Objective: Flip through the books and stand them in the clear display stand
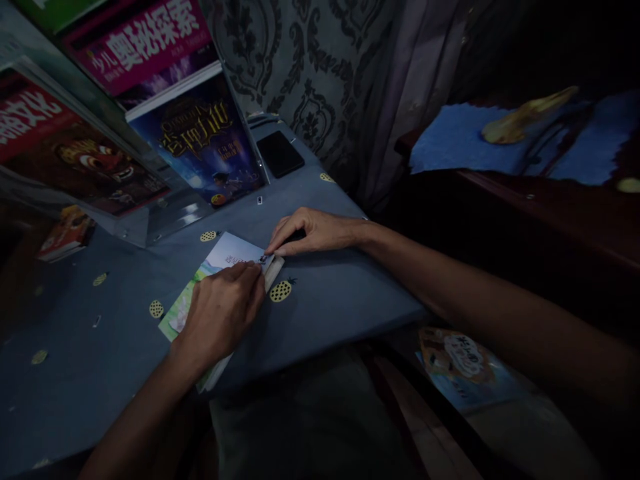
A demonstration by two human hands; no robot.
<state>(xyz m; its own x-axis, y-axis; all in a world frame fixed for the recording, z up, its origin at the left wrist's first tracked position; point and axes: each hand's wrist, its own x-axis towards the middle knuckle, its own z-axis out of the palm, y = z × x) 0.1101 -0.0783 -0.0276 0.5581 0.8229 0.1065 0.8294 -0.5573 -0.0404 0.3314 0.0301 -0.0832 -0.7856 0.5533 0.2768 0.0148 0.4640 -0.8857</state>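
Note:
A paperback book (229, 250) with a pale blue and green landscape cover lies on the blue-grey tablecloth. My left hand (220, 308) rests across its cover, fingers together and bent toward the page edge, gripping the book. At the book's right corner, my right hand (311, 231) has thumb and fingertips pinched together on the edge. The left hand hides much of the cover. Whether a tiny item sits between the right fingertips cannot be made out.
Several large books, one a dark blue book (200, 143), stand in a clear plastic rack (173, 217) at the back left. Behind them lies a black phone (280, 153). An orange and blue book (463, 367) is below the table edge at right. A blue cloth (450, 143) covers furniture beyond.

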